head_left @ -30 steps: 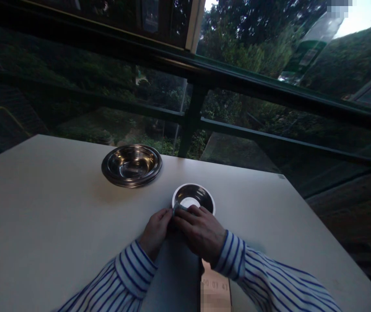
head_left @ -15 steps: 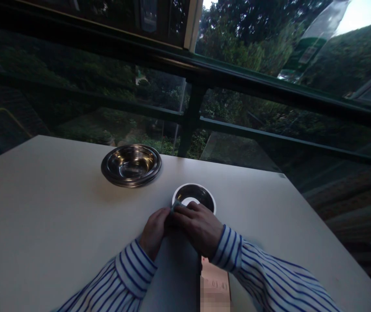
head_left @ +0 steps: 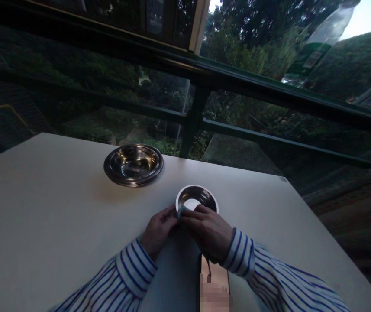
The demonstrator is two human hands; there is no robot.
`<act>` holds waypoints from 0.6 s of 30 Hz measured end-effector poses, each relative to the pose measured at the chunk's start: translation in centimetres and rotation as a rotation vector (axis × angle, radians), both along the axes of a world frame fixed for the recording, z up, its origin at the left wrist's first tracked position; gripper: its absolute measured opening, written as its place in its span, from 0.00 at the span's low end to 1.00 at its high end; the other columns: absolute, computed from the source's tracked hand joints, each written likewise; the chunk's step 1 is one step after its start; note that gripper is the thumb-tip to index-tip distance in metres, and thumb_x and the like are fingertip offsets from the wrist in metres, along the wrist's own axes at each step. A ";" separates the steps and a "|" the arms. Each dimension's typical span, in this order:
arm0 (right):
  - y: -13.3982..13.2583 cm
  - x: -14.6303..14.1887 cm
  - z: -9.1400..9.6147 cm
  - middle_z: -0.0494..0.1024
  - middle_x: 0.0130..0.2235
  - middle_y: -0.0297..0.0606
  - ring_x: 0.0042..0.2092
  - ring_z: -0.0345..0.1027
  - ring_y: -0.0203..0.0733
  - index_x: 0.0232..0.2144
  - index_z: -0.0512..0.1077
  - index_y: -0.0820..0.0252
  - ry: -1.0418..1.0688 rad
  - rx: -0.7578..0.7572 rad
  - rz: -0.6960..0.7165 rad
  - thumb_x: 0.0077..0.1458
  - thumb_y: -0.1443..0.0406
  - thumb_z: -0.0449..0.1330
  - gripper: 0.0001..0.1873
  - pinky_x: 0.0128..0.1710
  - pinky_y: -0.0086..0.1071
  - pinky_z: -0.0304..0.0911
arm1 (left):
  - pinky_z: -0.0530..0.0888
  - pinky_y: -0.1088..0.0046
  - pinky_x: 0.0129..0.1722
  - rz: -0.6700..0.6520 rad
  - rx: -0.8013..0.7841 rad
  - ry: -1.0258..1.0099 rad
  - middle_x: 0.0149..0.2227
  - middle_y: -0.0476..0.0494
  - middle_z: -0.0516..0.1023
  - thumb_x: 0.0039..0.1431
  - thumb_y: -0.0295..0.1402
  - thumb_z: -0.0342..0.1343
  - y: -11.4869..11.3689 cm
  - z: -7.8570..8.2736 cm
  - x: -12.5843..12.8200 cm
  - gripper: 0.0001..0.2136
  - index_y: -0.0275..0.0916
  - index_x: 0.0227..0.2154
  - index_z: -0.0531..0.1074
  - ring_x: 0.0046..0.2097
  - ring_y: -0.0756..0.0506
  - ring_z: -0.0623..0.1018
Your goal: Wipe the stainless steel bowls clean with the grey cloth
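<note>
A small steel bowl (head_left: pixel 197 186) with a pale rim stands on the white table (head_left: pixel 62 216), its opening facing up. My left hand (head_left: pixel 158 228) grips the bowl's near left side, with the fingertips at the rim. In my right hand (head_left: pixel 211 232) is a bluish-green cloth (head_left: pixel 181 212), pressed against the left part of the rim; the fingers reach over the bowl's near edge. Both palms and part of the bowl's near wall are hidden by my hands.
A stack of wider steel bowls (head_left: pixel 133 182) sits at the back left. Under my right wrist lies a phone (head_left: pixel 218 274). Beyond the table runs a dark railing (head_left: pixel 237 80), with a plastic bottle (head_left: pixel 311 54) tilted above it.
My right hand and the cloth have shifted slightly right along the rim. The left hand's fingers now reach further up the bowl's side. The whole view has shifted a little.
</note>
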State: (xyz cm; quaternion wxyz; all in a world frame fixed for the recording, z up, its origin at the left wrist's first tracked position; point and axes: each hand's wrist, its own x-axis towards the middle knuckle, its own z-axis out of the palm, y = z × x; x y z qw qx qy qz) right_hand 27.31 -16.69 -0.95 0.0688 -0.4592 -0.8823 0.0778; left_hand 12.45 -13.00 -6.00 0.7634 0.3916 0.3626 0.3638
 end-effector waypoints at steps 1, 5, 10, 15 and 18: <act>0.1 0.0 -0.1 0.70 0.41 0.39 0.37 0.57 0.39 0.42 0.66 0.58 -0.001 0.008 -0.011 0.57 0.68 0.47 0.12 0.39 0.33 0.56 | 0.64 0.66 0.48 -0.007 0.003 -0.005 0.39 0.44 0.78 0.43 0.25 0.53 0.0 0.1 0.0 0.20 0.35 0.44 0.70 0.47 0.43 0.71; 0.6 -0.3 -0.2 0.69 0.43 0.41 0.40 0.57 0.40 0.42 0.66 0.60 -0.021 0.029 -0.047 0.57 0.68 0.47 0.12 0.42 0.34 0.56 | 0.64 0.67 0.48 -0.044 0.031 -0.008 0.40 0.44 0.77 0.42 0.24 0.54 -0.1 0.4 -0.1 0.20 0.36 0.43 0.70 0.45 0.43 0.72; 1.1 -0.3 0.3 0.70 0.40 0.41 0.39 0.58 0.40 0.41 0.67 0.60 -0.067 0.015 -0.011 0.56 0.68 0.47 0.12 0.41 0.34 0.56 | 0.65 0.69 0.47 -0.061 0.050 -0.025 0.40 0.45 0.77 0.42 0.24 0.56 -0.2 0.8 -0.1 0.18 0.36 0.41 0.72 0.44 0.44 0.72; 2.3 -0.4 0.2 0.70 0.40 0.42 0.40 0.58 0.42 0.43 0.67 0.58 -0.118 0.027 -0.070 0.55 0.65 0.50 0.13 0.38 0.34 0.55 | 0.68 0.71 0.40 -0.050 0.031 -0.006 0.32 0.47 0.78 0.41 0.26 0.58 0.0 0.6 -0.1 0.17 0.35 0.39 0.73 0.37 0.46 0.74; 2.5 -0.5 0.1 0.71 0.39 0.42 0.39 0.58 0.41 0.42 0.67 0.59 -0.116 0.022 -0.061 0.55 0.66 0.50 0.13 0.38 0.33 0.55 | 0.68 0.72 0.39 -0.039 -0.005 -0.025 0.31 0.47 0.78 0.41 0.26 0.58 0.1 0.3 -0.1 0.18 0.36 0.40 0.72 0.35 0.47 0.75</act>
